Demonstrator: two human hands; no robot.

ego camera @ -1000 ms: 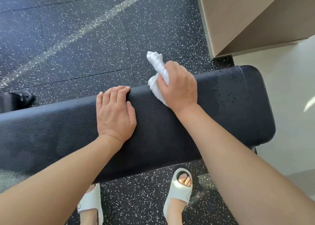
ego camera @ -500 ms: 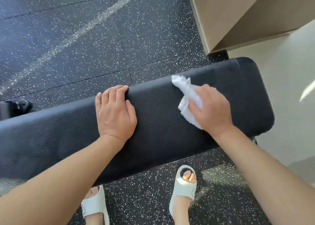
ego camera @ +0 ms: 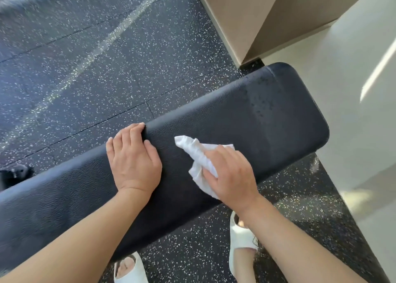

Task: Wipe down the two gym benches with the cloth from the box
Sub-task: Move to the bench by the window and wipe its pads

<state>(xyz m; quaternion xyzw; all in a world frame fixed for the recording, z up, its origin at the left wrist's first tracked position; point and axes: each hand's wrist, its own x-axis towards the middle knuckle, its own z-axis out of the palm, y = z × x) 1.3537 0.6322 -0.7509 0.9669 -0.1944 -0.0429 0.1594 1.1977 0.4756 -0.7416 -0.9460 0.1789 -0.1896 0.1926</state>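
A black padded gym bench (ego camera: 267, 120) runs from lower left to upper right across the view. My right hand (ego camera: 230, 175) presses a crumpled white cloth (ego camera: 198, 158) onto the pad near its front edge, fingers closed over it. My left hand (ego camera: 134, 160) lies flat on the pad to the left, fingertips curled over the far edge. Small droplets or specks show on the pad's right end. Only this one bench is in view.
Dark speckled rubber flooring (ego camera: 107, 57) surrounds the bench. A beige box-like corner (ego camera: 246, 21) stands at the upper right beside a pale floor area (ego camera: 353, 90). A dark bench foot (ego camera: 15, 173) shows at the left edge. My feet in white sandals (ego camera: 241, 240) stand just below the bench.
My right hand has slid the cloth from the pad's far edge out toward the right, then back toward the near edge beside my left hand. The left hand stays put.
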